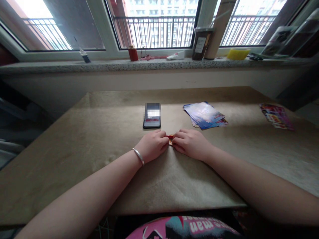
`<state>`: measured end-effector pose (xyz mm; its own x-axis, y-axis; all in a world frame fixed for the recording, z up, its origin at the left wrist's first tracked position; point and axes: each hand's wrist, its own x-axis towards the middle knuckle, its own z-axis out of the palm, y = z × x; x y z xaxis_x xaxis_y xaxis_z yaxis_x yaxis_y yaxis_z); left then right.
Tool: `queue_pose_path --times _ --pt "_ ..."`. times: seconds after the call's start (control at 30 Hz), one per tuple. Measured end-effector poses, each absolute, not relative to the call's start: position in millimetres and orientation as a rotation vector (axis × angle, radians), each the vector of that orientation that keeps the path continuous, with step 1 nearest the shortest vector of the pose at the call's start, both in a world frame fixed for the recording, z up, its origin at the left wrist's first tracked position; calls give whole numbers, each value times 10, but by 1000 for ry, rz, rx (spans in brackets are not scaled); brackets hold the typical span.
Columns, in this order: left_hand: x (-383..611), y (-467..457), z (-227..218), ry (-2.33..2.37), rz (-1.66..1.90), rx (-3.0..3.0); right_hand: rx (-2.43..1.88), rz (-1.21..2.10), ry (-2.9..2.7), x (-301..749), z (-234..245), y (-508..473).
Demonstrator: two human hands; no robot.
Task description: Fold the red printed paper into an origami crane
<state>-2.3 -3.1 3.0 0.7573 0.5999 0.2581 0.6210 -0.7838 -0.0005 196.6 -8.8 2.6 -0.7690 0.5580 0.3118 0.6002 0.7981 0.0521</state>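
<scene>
My left hand (154, 145), with a silver bangle (138, 156) at its wrist, and my right hand (190, 143) meet low over the middle of the table. Both are closed, fingertips pinched on a small red-and-orange piece (170, 140) that looks like folded paper. Only a narrow strip of it shows; the fingers cover the remainder. Just beyond my left hand lies a phone (152, 124), its screen partly blurred. Past my right hand is a loose stack of blue, glossy printed sheets (204, 114).
Colourful printed cards (276, 116) lie fanned at the table's right side. On the stone windowsill (109, 65) stand a red container (133, 53), a dark lidded tub (199, 44), a cardboard tube (219, 30) and a yellow sponge-like block (238, 54). The table's (179, 196) front edge is close to my body.
</scene>
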Motion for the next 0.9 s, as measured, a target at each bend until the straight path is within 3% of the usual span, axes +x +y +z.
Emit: queue_pose_path --times 0.43,0.9 --pt "-64 -52 94 -1034 -321 -2892 -1216 199 -2482 1957 -91 15" --pt "-135 -3 30 -853 -256 -2851 -1414 289 -2439 1931 -79 48"
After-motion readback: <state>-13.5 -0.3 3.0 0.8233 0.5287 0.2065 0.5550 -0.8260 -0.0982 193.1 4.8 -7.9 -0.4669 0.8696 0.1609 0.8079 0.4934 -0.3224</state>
